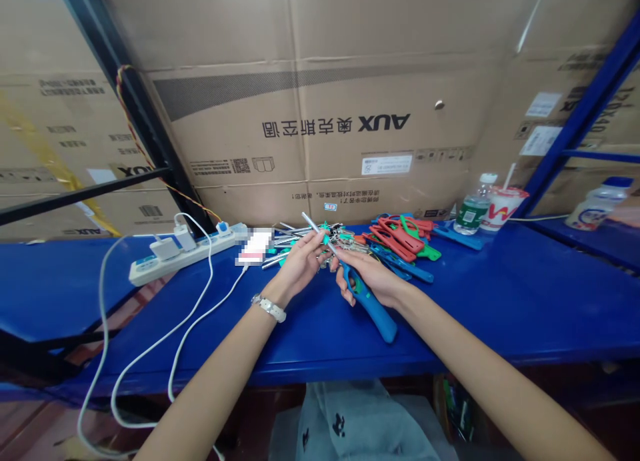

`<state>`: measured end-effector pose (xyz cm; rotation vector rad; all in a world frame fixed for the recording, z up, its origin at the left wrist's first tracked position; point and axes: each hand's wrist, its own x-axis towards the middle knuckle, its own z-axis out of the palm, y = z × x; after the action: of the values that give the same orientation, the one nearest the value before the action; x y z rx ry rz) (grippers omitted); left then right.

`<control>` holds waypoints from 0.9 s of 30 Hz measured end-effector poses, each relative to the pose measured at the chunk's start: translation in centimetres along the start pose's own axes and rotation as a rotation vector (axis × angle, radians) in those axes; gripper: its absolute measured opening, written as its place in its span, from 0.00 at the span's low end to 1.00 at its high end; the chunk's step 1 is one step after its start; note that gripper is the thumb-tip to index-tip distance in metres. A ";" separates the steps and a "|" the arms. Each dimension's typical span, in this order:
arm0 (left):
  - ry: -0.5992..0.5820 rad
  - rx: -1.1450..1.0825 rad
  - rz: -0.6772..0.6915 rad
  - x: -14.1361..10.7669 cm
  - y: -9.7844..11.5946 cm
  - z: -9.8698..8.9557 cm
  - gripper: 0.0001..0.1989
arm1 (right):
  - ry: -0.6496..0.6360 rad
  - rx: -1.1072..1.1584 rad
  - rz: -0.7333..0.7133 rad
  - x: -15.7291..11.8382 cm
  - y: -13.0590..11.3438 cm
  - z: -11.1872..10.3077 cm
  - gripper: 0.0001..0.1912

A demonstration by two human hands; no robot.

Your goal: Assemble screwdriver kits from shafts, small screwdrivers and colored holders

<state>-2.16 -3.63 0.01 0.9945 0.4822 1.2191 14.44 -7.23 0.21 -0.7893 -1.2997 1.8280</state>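
Gripping a blue plastic lighter handle with a thin silver metal tube (367,301), the right hand (367,276) is closed around it above the blue metal shelf (500,301). Left hand (299,264) pinches the tube's upper part, fingers together. Just behind lie red, green and blue handles in a pile (400,240). A clear plastic bottle (474,211) and a paper cup (504,206) stand at right, contents unclear.

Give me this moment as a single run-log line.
left hand: pinches metal tube | right hand: grips blue lighter handle | behind: pile of handles, power strip
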 end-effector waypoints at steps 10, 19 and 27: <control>0.300 -0.316 0.069 1.4 1.4 2.8 0.16 | 0.037 -0.077 -0.018 0.3 1.2 0.9 0.15; 0.331 -0.240 0.163 3.4 1.1 3.5 0.19 | 0.042 -0.105 -0.082 0.3 2.1 1.5 0.23; 0.313 0.297 0.364 4.6 3.5 -2.2 0.14 | 0.176 -0.024 -0.074 -0.4 0.3 -0.4 0.16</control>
<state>-4.31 1.50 2.70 1.1820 0.7668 1.6773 14.93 -7.42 -0.12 -0.8826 -1.2233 1.6484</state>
